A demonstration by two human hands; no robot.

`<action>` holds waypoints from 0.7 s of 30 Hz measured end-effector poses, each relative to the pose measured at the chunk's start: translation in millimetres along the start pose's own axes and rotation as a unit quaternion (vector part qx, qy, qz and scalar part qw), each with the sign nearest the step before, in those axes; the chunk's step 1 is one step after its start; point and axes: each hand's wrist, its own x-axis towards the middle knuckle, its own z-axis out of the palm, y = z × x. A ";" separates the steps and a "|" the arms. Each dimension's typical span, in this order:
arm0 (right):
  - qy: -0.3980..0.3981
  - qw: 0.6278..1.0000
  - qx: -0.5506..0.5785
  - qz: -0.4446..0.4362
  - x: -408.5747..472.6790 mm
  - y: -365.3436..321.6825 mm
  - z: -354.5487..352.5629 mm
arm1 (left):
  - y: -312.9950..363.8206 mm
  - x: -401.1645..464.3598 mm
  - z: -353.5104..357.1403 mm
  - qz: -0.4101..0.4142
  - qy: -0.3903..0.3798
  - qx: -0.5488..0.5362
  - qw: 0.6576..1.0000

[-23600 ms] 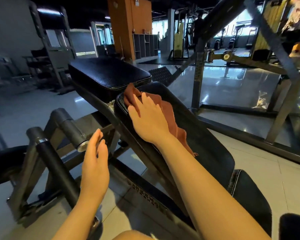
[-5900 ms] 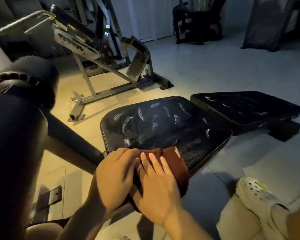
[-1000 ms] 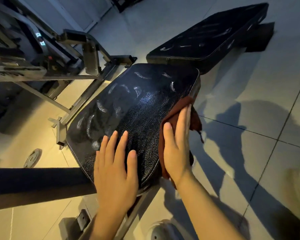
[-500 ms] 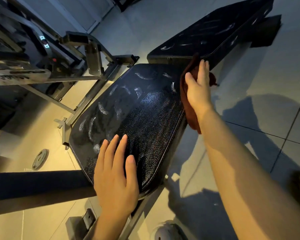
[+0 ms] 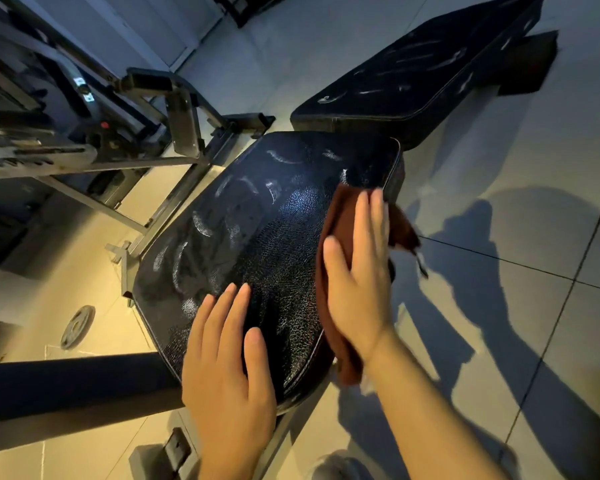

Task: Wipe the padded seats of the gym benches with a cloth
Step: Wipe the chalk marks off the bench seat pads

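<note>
Along the right-hand edge of the black padded vinyl seat (image 5: 274, 244), my right hand (image 5: 357, 271) lies flat on the rust-brown folded cloth (image 5: 336, 216), fingers (image 5: 369, 223) straight and close together, pressing it down without curling round it. Part of the cloth drapes over the rim and hangs toward the floor. My left hand (image 5: 227, 358) rests palm-down on the near end of the same surface, fingers slightly spread, holding nothing, steadying the pad.

The seat's long axis runs away from me and up to the right, toward the second black padded bench pad (image 5: 413, 84) just beyond its far end. White streaks mark the middle and left of the seat, to the left of my right fingers, so I judge the coming stroke should sweep leftward. My right hand is the nearer 1 for that.
</note>
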 end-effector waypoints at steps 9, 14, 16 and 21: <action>-0.019 0.995 -0.043 0.088 136.8 17.8 -33.8 | -2.3 -1.6 -0.1 0.030 0.020 -0.024 0.999; 0.009 0.995 0.024 0.095 64.3 17.2 -17.5 | -2.0 -0.8 0.4 0.013 0.006 -0.016 1.000; 0.002 0.993 0.055 0.101 21.5 14.2 -7.9 | -2.2 -0.6 0.5 0.008 0.004 -0.012 1.000; -0.004 0.997 0.039 0.069 -38.6 -0.3 3.2 | -2.7 -0.7 0.1 0.003 0.007 -0.006 1.000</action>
